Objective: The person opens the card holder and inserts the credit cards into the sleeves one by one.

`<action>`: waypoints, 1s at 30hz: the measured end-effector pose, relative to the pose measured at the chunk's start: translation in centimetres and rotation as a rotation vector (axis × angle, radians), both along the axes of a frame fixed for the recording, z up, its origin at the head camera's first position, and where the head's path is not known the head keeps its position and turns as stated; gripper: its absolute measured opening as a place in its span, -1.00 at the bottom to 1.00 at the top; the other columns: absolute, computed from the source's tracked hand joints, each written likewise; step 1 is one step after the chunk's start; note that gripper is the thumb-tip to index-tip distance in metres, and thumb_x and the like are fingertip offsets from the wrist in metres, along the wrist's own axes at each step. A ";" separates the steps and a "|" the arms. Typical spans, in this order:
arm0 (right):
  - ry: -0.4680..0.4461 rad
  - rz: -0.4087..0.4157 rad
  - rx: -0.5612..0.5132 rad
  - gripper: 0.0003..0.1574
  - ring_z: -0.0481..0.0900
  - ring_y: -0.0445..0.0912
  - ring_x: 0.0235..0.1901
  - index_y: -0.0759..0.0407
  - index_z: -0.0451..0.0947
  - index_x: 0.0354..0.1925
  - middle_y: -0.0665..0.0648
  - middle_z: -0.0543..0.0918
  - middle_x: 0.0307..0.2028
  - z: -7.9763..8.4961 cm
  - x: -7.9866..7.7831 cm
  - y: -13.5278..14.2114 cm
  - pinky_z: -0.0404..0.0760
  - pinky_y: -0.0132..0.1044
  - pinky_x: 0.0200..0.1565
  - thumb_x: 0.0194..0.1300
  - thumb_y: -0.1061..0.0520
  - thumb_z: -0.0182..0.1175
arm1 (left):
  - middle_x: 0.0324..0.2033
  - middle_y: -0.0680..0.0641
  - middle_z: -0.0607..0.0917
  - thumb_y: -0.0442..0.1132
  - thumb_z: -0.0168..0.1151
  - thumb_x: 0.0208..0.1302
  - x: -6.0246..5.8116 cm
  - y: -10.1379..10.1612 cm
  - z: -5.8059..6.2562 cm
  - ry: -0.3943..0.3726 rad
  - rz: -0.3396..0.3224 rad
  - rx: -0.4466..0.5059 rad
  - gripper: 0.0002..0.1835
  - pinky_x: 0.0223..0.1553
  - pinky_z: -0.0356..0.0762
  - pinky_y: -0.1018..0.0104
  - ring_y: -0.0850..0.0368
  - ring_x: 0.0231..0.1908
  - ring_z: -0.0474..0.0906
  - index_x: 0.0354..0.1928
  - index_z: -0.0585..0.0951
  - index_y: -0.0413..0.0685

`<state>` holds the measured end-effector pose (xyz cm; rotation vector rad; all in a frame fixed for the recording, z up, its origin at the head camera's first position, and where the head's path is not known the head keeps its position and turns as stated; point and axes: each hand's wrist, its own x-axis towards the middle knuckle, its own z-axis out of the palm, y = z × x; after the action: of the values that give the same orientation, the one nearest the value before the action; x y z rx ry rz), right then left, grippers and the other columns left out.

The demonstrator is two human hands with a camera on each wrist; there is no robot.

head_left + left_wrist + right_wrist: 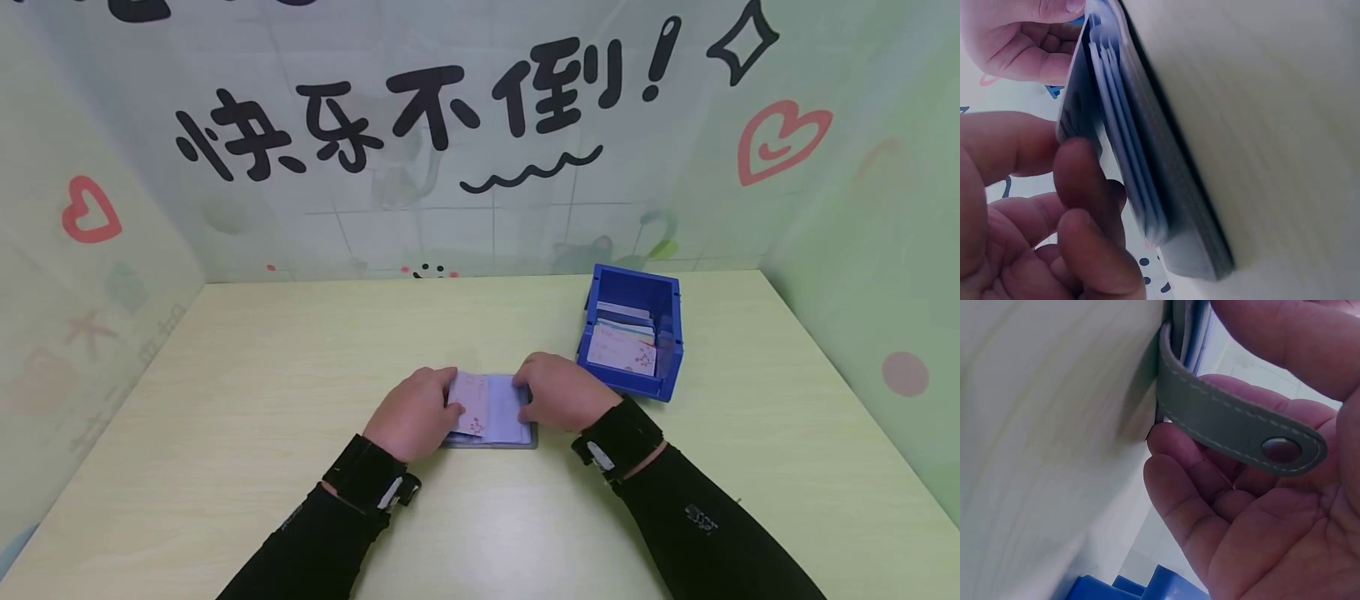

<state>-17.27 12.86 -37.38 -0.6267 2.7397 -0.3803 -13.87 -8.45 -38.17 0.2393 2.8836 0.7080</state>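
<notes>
A grey card holder with pale clear sleeves lies open on the table in the head view. My left hand pinches a pink card printed with small flowers, over the left part of the sleeves. Seen edge-on in the left wrist view, the card tilts a little away from the stacked sleeves. My right hand grips the holder's right edge. In the right wrist view, a stitched grey strap with a metal snap sticks out across the right palm.
A blue plastic box stands behind and right of my right hand, with several cards inside. Behind the pale wooden table hangs a printed backdrop, and side panels rise at left and right.
</notes>
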 end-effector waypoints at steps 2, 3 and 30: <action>0.002 0.002 0.000 -0.54 0.59 -0.02 0.00 0.20 0.74 0.14 0.12 0.68 0.09 0.0 0.0 0.0 0.61 -0.08 0.25 0.32 0.07 0.47 | 0.19 -0.19 0.66 -0.17 0.33 0.46 0.0 0.1 0.0 -0.001 -0.009 0.004 -0.38 0.09 0.59 0.13 0.01 -0.08 0.58 0.48 0.46 -0.21; 0.002 0.004 0.000 -0.54 0.58 -0.02 0.00 0.20 0.74 0.14 0.12 0.69 0.08 0.0 0.0 0.0 0.61 -0.08 0.25 0.32 0.07 0.47 | 0.19 -0.19 0.66 -0.17 0.33 0.46 0.1 0.1 0.0 -0.001 -0.012 0.005 -0.38 0.10 0.59 0.12 0.01 -0.08 0.58 0.48 0.47 -0.21; 0.009 0.002 -0.033 -0.49 0.60 -0.03 0.00 0.21 0.68 0.23 0.13 0.70 0.11 0.0 0.0 0.2 0.62 -0.08 0.27 0.35 0.13 0.45 | 0.27 -0.22 0.64 -0.15 0.34 0.48 0.5 1.6 0.2 0.007 -0.058 0.021 -0.44 0.36 0.53 -0.04 -0.06 0.06 0.56 0.43 0.53 -0.19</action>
<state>-17.23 13.11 -37.43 -0.6413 2.7457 -0.4239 -13.39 -6.89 -38.00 0.3274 2.8647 0.7282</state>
